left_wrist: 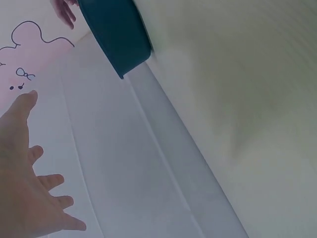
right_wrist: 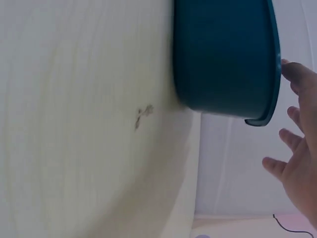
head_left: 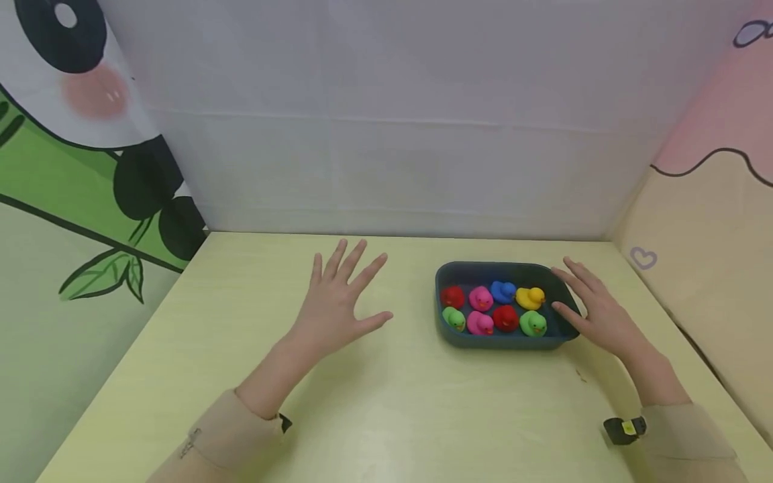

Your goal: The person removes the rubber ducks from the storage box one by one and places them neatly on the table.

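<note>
A dark teal plastic basin (head_left: 495, 342) sits on the table, right of the middle. Inside it lie several small rubber ducks: red ducks (head_left: 505, 318), pink ducks (head_left: 480, 323), green ducks (head_left: 533, 324), a blue duck (head_left: 503, 292) and a yellow duck (head_left: 531, 298). My right hand (head_left: 598, 312) hovers at the basin's right end, fingers extended over its rim; whether a fingertip touches the rim I cannot tell. Left of the basin, my left hand (head_left: 332, 305) is held above the table with its fingers spread and holds nothing. The right wrist view shows the basin's outer wall (right_wrist: 225, 59) beside the right fingers.
The pale yellow table (head_left: 386, 416) ends at a white cloth wall (head_left: 386, 168) behind. Printed panels stand on both sides, a green one (head_left: 66, 355) at left and a cream one (head_left: 706, 248) at right. A small brown mark (right_wrist: 143, 114) is on the tabletop near the basin.
</note>
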`<action>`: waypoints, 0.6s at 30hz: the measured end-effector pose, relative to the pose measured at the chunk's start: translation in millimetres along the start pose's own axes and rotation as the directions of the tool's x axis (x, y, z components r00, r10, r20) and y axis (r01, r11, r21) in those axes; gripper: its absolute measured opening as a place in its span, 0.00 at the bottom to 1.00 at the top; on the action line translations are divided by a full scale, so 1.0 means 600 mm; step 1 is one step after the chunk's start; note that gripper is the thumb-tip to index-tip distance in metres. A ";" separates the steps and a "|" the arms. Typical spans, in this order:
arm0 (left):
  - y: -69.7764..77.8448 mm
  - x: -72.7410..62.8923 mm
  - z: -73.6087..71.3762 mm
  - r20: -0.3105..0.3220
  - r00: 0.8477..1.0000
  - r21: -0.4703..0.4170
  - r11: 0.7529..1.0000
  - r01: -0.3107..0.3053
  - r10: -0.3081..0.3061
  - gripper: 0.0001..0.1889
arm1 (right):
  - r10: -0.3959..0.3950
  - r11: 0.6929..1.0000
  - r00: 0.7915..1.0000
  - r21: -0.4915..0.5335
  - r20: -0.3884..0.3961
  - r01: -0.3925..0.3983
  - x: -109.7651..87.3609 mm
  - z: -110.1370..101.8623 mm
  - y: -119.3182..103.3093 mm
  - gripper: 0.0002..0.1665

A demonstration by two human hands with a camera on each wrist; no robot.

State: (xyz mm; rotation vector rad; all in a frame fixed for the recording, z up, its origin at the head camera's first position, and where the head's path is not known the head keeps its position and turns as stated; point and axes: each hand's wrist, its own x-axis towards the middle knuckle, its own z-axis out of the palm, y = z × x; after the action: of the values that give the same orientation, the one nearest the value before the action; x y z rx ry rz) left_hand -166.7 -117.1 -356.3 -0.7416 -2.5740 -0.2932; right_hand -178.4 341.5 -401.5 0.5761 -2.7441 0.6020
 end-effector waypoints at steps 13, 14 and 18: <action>0.051 0.063 0.071 0.024 0.986 -0.128 0.979 -0.161 0.166 0.44 | 0.017 0.985 0.998 0.169 0.060 -0.027 0.001 0.023 0.050 0.38; 0.054 0.068 0.076 0.032 0.984 -0.134 0.976 -0.172 0.177 0.44 | 0.020 0.982 0.998 0.185 0.058 -0.031 0.001 0.025 0.056 0.38; 0.063 0.085 0.095 0.076 0.974 -0.135 0.970 -0.204 0.215 0.43 | 0.032 0.971 0.997 0.234 0.072 -0.049 0.004 0.027 0.066 0.38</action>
State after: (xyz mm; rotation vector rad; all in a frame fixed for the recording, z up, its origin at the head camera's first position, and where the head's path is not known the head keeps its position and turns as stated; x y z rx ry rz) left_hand -204.7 -44.5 -379.6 -1.0876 -2.5500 -0.3651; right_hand -200.4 366.3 -428.1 0.6038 -2.7725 0.9445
